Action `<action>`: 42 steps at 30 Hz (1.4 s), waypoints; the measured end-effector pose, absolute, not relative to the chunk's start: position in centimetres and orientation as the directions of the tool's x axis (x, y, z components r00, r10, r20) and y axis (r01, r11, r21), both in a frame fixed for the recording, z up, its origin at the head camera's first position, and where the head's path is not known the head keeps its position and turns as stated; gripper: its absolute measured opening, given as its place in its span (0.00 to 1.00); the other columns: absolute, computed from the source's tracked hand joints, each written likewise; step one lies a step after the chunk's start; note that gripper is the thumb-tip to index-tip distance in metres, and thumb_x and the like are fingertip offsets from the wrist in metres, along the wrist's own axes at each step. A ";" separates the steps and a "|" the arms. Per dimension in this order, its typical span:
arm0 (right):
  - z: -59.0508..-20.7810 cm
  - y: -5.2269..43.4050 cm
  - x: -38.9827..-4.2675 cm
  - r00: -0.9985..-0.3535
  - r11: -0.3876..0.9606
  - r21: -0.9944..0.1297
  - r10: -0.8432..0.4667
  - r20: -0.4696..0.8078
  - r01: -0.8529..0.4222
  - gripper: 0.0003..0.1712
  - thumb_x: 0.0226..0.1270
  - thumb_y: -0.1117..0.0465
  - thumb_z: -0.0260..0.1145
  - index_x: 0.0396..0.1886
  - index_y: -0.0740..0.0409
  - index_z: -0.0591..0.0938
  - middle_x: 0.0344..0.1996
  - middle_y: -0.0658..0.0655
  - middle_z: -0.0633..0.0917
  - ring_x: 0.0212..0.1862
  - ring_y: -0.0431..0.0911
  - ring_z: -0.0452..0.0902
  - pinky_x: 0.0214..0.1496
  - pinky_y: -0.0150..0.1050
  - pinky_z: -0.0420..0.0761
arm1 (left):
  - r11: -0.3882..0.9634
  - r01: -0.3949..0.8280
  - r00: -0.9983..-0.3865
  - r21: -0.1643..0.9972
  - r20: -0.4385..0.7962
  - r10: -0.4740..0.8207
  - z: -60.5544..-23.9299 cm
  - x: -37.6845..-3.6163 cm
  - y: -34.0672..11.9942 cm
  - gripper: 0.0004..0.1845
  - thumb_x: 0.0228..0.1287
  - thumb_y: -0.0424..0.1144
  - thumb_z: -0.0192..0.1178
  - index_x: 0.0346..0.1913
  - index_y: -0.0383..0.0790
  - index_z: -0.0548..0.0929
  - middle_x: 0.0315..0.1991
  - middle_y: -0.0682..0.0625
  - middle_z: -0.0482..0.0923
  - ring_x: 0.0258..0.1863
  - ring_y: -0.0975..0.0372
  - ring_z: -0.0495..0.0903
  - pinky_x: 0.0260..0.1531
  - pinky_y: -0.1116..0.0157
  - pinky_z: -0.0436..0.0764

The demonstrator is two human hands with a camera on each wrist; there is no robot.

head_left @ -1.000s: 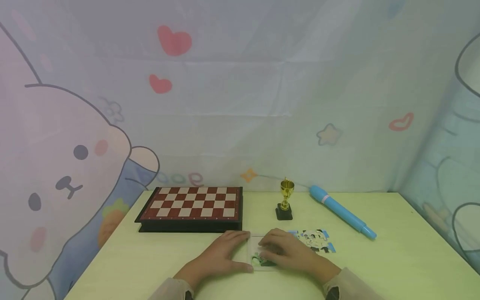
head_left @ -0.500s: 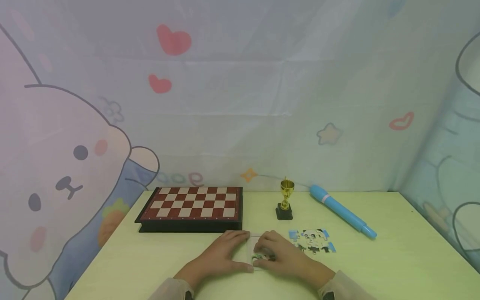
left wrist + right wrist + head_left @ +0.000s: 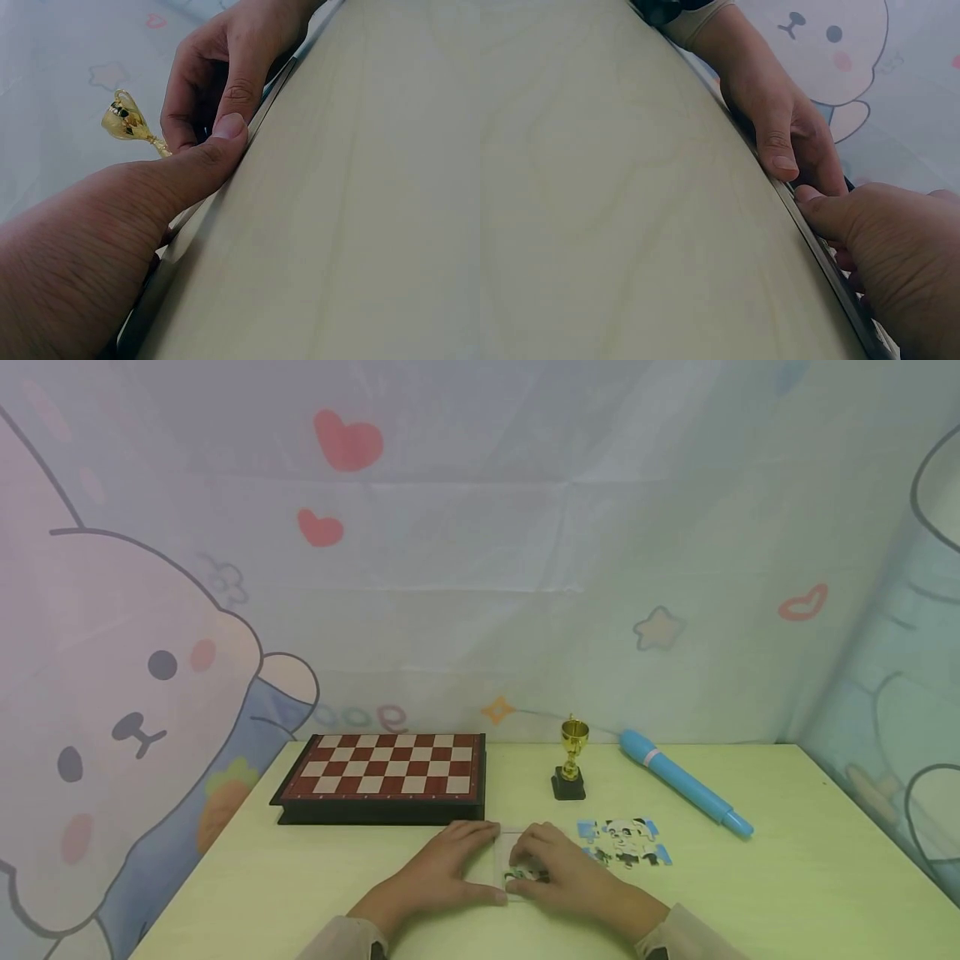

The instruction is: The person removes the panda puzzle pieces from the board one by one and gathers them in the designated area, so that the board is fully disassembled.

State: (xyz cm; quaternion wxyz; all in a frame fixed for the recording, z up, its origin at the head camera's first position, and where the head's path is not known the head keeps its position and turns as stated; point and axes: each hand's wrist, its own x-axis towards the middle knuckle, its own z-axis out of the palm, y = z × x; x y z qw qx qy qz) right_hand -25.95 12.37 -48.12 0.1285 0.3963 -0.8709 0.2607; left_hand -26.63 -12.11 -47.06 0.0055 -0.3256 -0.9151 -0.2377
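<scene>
A shallow pale puzzle tray (image 3: 506, 841) lies flat on the table in the middle of the head view. My left hand (image 3: 452, 870) rests at its left side, straight fingers at the far corner and thumb at the near one. Over the tray bends my right hand (image 3: 562, 870), thumb and curled fingers about a green, white and dark jigsaw puzzle piece (image 3: 517, 875); the palm hides part of it. Right of this hand lie several joined panda puzzle pieces (image 3: 626, 839). Both wrist views show the thumbs low along the tray's near edge.
Behind the left hand stands a folded chessboard box (image 3: 382, 777). A small gold trophy cup (image 3: 572, 752) is set back from the tray. To its right lies a blue marker-shaped tube (image 3: 686, 783). A printed cloth (image 3: 480, 635) hangs behind the pale table (image 3: 787, 860).
My right hand has shifted slightly left over the tray and its fingers have drawn in on the puzzle piece. More of the panda pieces shows. The left hand stays in place.
</scene>
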 end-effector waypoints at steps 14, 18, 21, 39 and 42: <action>-48.1 12.5 -25.9 -0.652 0.536 -0.373 -0.605 0.457 -0.758 0.18 0.58 0.39 0.68 0.43 0.41 0.79 0.40 0.37 0.79 0.42 0.33 0.67 0.44 0.27 0.74 | 0.680 0.597 -0.790 0.425 0.165 0.590 -47.2 -26.7 -12.1 0.51 0.47 0.77 0.58 0.72 0.56 0.63 0.71 0.61 0.63 0.70 0.60 0.63 0.68 0.47 0.68; -47.9 12.5 -25.9 -0.672 0.535 -0.407 -0.597 0.438 -0.740 0.16 0.60 0.41 0.68 0.43 0.41 0.79 0.39 0.37 0.80 0.40 0.34 0.67 0.42 0.27 0.73 | 0.683 0.592 -0.793 0.429 0.158 0.588 -47.1 -26.6 -12.1 0.50 0.47 0.76 0.59 0.73 0.56 0.63 0.71 0.61 0.63 0.70 0.60 0.63 0.68 0.47 0.68; -47.8 12.5 -25.9 -0.688 0.524 -0.447 -0.588 0.425 -0.725 0.15 0.61 0.44 0.68 0.43 0.41 0.79 0.38 0.39 0.81 0.38 0.34 0.68 0.39 0.26 0.74 | 0.682 0.592 -0.793 0.430 0.156 0.589 -47.1 -26.6 -12.2 0.50 0.48 0.76 0.58 0.73 0.57 0.63 0.72 0.62 0.62 0.70 0.60 0.63 0.68 0.47 0.68; -48.2 12.4 -26.4 -0.565 0.367 -0.441 -0.653 0.504 -0.819 0.16 0.62 0.54 0.69 0.48 0.50 0.83 0.32 0.41 0.82 0.29 0.31 0.71 0.33 0.23 0.75 | 0.682 0.597 -0.789 0.421 0.159 0.593 -47.4 -26.8 -12.2 0.50 0.48 0.77 0.56 0.73 0.58 0.62 0.71 0.63 0.62 0.71 0.61 0.62 0.68 0.46 0.67; -48.1 12.4 -26.4 -0.564 0.364 -0.446 -0.657 0.500 -0.818 0.16 0.62 0.54 0.69 0.49 0.50 0.82 0.29 0.40 0.80 0.28 0.29 0.69 0.31 0.21 0.74 | 0.683 0.599 -0.789 0.418 0.162 0.593 -47.5 -26.8 -12.2 0.50 0.48 0.78 0.56 0.73 0.59 0.62 0.71 0.63 0.62 0.71 0.61 0.62 0.68 0.47 0.67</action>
